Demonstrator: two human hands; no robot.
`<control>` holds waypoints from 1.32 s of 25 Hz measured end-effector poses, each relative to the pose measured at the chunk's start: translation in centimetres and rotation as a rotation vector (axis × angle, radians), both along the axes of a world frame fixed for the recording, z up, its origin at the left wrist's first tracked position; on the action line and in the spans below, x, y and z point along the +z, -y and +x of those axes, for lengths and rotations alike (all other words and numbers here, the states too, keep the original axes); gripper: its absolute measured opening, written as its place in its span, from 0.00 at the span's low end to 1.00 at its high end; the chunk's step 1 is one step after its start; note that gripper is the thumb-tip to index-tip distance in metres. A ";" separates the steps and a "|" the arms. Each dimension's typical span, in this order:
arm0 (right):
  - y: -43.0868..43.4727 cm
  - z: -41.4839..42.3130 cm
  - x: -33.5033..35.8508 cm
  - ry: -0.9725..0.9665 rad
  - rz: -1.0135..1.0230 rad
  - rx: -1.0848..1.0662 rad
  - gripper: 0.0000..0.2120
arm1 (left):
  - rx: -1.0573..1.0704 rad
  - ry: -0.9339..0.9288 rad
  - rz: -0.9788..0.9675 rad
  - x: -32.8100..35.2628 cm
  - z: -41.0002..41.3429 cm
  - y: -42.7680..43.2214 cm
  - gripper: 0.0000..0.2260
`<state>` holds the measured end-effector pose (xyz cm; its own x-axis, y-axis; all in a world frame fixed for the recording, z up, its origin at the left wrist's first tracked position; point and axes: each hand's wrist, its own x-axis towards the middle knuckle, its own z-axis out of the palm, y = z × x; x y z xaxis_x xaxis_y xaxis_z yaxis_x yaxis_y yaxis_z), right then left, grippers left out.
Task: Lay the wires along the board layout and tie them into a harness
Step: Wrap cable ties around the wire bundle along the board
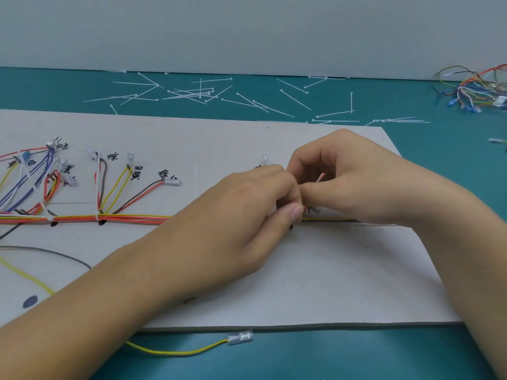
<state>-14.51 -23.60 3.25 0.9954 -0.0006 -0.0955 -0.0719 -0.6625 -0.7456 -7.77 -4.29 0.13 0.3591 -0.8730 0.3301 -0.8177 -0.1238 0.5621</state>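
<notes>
A grey layout board [315, 275] lies on the teal table with handwritten labels. A bundle of red, orange and yellow wires [123, 218] runs left to right across it, bound by white cable ties [98, 217]. Branch wires with clear terminals [172, 182] fan upward at the left. My left hand [247, 212] and my right hand [348, 176] meet over the bundle at the board's middle, both pinching a white cable tie [319, 178] around the wires. The tie's loop is hidden by my fingers. A yellow and a black wire [329, 219] continue right under my right hand.
Several loose white cable ties [192, 94] lie scattered on the teal table behind the board. A tangle of coloured wires [477, 89] sits at the far right. A yellow wire with a clear terminal [240, 337] lies off the board's front edge. A grey wire [55, 253] curves at left.
</notes>
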 end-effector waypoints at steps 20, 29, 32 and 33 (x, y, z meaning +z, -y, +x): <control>0.8 -0.2 0.2 -0.033 -0.071 0.004 0.04 | 0.182 -0.890 -0.130 0.5 -0.1 -0.3 0.10; 0.9 -0.2 0.1 -0.041 -0.049 0.016 0.04 | 0.160 -0.971 -0.151 1.1 -0.3 -0.5 0.09; 0.9 -0.1 0.1 -0.040 -0.038 0.023 0.04 | 0.156 -0.943 -0.156 1.1 -0.3 -0.6 0.10; 1.0 -0.1 0.1 -0.040 -0.032 0.021 0.05 | 0.152 -0.941 -0.161 1.1 -0.2 -0.6 0.10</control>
